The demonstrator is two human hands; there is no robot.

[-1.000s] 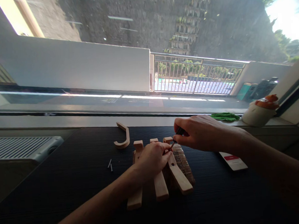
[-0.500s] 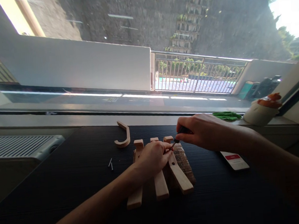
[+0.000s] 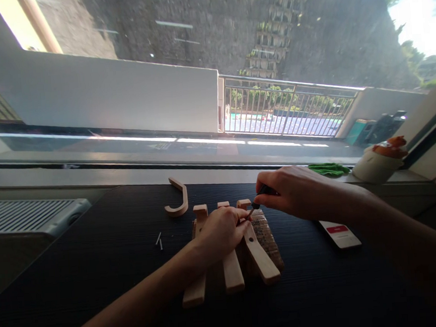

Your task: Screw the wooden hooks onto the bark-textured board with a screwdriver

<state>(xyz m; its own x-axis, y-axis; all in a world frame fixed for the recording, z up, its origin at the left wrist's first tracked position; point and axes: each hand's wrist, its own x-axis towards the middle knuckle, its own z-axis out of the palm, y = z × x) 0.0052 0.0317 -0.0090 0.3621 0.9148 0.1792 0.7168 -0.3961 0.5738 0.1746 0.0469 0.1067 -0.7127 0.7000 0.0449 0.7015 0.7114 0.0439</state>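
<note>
My right hand (image 3: 294, 193) is closed around the dark handle of a screwdriver (image 3: 266, 190), its shaft slanting down to the left. The screwdriver's tip reaches the upper part of the right-hand wooden hook (image 3: 262, 260). There my left hand (image 3: 222, 228) has thumb and forefinger pinched around the tip; what lies between them is hidden. This hook, with a dark hole in its face, lies over a rough brown board (image 3: 270, 239). Under my left hand and wrist are a middle wooden hook (image 3: 233, 274) and a left wooden hook (image 3: 194, 290), both partly covered.
A loose J-shaped wooden hook (image 3: 185, 198) and two screws (image 3: 158, 241) lie on the black table (image 3: 128, 269). A phone (image 3: 340, 234) lies beyond my right forearm. On the sill are a green cloth (image 3: 328, 169) and a white pot (image 3: 377, 165); a radiator (image 3: 31, 216) stands left.
The whole view has shifted slightly, with things sitting a little further left. Both hands keep the same pose on the screwdriver and hook.
</note>
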